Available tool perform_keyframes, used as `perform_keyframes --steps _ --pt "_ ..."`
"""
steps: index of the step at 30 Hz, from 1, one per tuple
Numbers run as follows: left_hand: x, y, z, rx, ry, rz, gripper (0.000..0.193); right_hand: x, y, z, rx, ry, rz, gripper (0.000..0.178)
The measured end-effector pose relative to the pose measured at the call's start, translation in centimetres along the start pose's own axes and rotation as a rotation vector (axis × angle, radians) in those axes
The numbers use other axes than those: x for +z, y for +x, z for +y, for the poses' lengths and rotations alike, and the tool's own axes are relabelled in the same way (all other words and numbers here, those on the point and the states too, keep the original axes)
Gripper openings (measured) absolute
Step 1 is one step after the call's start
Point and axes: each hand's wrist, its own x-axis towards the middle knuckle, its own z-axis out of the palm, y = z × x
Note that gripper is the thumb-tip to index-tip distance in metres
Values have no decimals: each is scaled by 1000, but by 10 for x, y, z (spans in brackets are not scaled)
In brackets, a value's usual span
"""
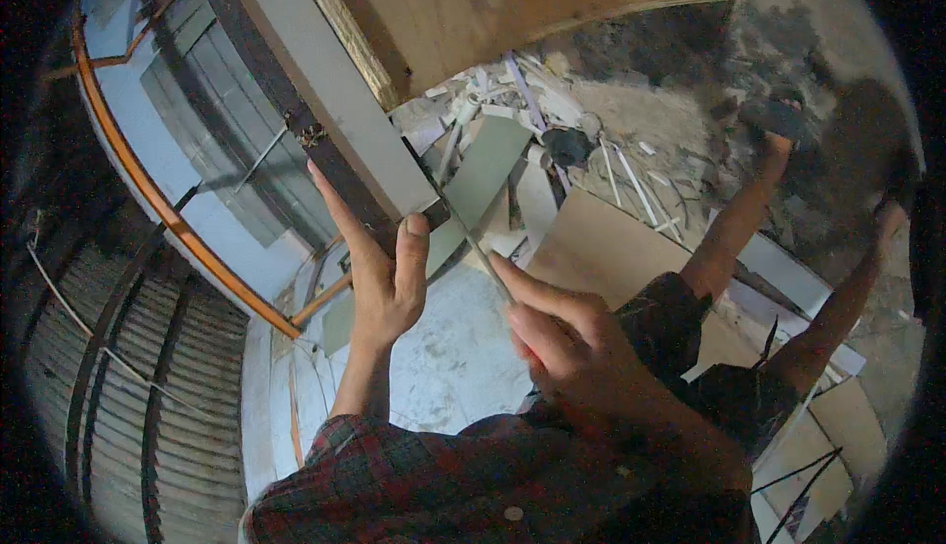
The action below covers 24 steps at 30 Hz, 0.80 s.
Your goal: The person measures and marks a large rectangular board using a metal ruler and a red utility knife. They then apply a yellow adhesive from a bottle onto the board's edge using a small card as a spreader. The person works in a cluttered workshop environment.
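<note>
A long board with a pale grey face and a dark brown edge comes in from the top, its near end at the middle of the view. My left hand lies against that end, fingers stretched along the dark edge and thumb up by the corner; its other fingers are partly hidden. In my right hand is a thin, file-like tool, gripped at its near end with the index finger laid along it. The tool slants up to the board's right edge, close by the corner. Its handle is hidden in my fist.
A large brown panel stands beyond the board. Offcuts and white strips litter the floor, with a tan sheet near my legs. To the left are an orange-edged frame and a corrugated shutter.
</note>
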Motion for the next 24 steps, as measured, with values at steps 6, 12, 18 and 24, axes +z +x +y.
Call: perform_keyframes --steps 6,12,18,24 --pt "-20 -8 21 -45 63 -5 93 10 -6 -18 67 271 11 49" --pt "-14 -10 15 -65 46 10 94 23 -15 -26 -54 31 57 49" --pt "-19 -8 17 -35 130 -17 94 16 13 -26 98 172 12 49" --pt "-17 -10 20 -101 23 -29 93 10 -17 -26 78 157 7 44"
